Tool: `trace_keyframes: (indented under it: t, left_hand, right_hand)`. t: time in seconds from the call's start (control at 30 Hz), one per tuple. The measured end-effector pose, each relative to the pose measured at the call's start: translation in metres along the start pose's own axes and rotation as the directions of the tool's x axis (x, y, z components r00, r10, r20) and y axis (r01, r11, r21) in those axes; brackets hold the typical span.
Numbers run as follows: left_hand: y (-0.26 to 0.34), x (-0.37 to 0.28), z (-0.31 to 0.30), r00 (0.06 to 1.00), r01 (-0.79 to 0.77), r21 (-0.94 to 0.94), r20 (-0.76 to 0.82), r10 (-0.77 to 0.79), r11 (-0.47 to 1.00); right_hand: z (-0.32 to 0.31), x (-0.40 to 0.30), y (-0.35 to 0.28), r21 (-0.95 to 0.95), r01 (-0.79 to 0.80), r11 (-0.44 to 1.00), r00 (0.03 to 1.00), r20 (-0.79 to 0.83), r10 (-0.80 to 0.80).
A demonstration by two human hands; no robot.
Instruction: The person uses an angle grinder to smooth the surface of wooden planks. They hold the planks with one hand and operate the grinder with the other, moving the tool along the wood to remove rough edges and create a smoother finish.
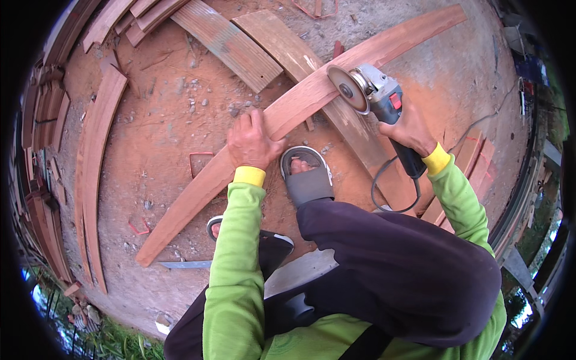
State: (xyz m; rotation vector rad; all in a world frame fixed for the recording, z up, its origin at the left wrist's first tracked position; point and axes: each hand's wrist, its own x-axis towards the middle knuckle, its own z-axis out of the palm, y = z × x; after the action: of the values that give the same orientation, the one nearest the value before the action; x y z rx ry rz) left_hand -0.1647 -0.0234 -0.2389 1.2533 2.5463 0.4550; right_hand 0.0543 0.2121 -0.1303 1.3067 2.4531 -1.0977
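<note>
A long reddish wooden board (198, 198) runs diagonally from the lower left to the upper right. My left hand (253, 140) grips it near its middle, thumb on the near edge and fingers over the far side. My right hand (408, 123) is closed around the body of an angle grinder (384, 96). The grinder's disc (347, 89) stands at the board's near edge, right of my left hand; whether it touches the wood I cannot tell. A power cord (375, 180) loops from the tool's rear end. Beneath the board a weathered plank (355, 130) crosses it.
My sandalled foot (308, 175) is close below the board. A grooved plank (234, 49) lies beyond it, and curved-looking boards (101, 166) lie at left. Stacked timber (47, 112) lines the far left. More boards (468, 166) lie by my right forearm. Stones (193, 101) dot the dirt.
</note>
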Motion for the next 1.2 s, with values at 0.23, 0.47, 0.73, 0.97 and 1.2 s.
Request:
trace_keyframes:
  t: [0.23,0.47,0.73,0.97,1.2]
  left_hand:
    - [-0.002,0.000,0.000,1.000,-0.018,0.000,-0.002,0.018,1.000]
    - [-0.001,0.000,0.001,0.999,-0.030,-0.014,-0.031,0.030,0.999]
    - [-0.001,-0.002,0.001,0.998,-0.028,-0.015,-0.053,0.027,0.999]
    - [0.000,0.000,0.000,0.996,-0.034,-0.029,-0.089,0.031,0.999]
    - [0.000,0.000,0.000,0.996,-0.028,-0.035,-0.086,0.025,0.999]
  right_hand:
    - [0.000,0.001,0.000,-0.080,-0.018,0.997,1.000,-0.021,0.017]
    - [0.002,0.004,0.003,-0.075,0.019,0.997,0.999,-0.048,-0.023]
    - [0.000,0.004,-0.007,-0.013,0.015,1.000,1.000,-0.021,-0.016]
    - [0.000,0.004,-0.007,-0.052,0.008,0.999,1.000,-0.019,-0.009]
    - [0.000,0.005,-0.009,-0.022,0.014,1.000,1.000,-0.023,-0.015]
